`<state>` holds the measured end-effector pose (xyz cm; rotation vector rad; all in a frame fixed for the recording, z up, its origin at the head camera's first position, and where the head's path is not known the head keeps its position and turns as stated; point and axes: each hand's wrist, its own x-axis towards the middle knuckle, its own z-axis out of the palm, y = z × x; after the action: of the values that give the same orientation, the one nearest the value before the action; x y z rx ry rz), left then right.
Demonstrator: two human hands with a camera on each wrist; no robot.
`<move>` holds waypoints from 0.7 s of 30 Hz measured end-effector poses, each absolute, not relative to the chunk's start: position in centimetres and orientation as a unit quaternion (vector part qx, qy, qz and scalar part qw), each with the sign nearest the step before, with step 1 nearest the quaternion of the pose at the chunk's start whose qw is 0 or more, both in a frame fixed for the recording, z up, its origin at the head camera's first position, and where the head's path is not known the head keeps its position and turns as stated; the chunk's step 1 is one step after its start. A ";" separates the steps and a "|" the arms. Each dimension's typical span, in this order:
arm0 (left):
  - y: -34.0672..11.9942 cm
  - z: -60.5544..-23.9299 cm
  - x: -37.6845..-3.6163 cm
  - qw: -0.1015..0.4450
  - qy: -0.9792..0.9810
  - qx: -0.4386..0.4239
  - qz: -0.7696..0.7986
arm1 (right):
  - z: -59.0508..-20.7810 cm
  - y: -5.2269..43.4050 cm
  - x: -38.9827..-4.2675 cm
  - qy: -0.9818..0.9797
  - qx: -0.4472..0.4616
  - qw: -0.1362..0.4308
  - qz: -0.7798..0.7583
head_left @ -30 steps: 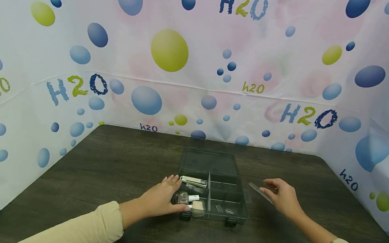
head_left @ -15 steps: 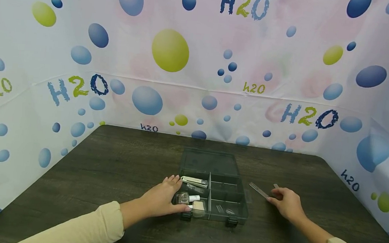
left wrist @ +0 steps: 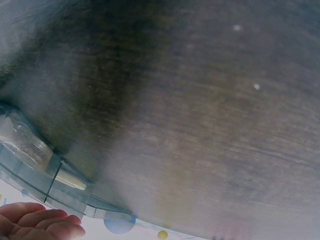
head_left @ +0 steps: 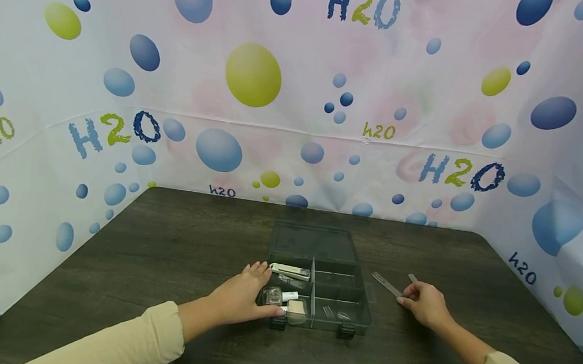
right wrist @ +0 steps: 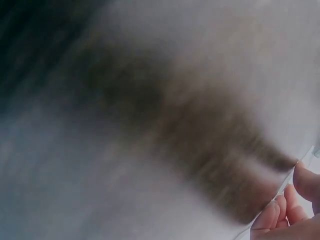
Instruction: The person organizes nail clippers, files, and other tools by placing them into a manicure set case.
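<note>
On the dark tabletop (head_left: 173, 252) we see a clear organizer box (head_left: 334, 317), open, with small nail things in its left compartments. Our left hand (head_left: 238, 300) lies flat against the near-left wall of the box, fingers straight and together, steadying it. Just right of the box, our right hand (head_left: 423, 304) seems to pinch the near end of a glass nail file (head_left: 385, 283); the wrist view is blurred. We judge the pick-up is in hand; next, lifting it toward a free compartment.
</note>
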<state>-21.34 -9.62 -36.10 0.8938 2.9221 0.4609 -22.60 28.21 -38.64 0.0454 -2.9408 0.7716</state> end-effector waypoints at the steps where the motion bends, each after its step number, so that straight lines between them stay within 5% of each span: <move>1: -9.6 -36.1 -21.3 0.025 0.945 0.289 0.150 | -38.7 28.2 -22.6 -0.966 0.015 0.050 0.254; 21: -9.7 -36.3 -21.5 0.023 0.945 0.289 0.148 | -37.9 28.1 -22.9 -0.972 0.053 0.037 0.225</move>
<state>-21.48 -9.66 -36.34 0.8964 2.9279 0.4595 -22.86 28.09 -37.85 0.1630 -2.9847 0.6902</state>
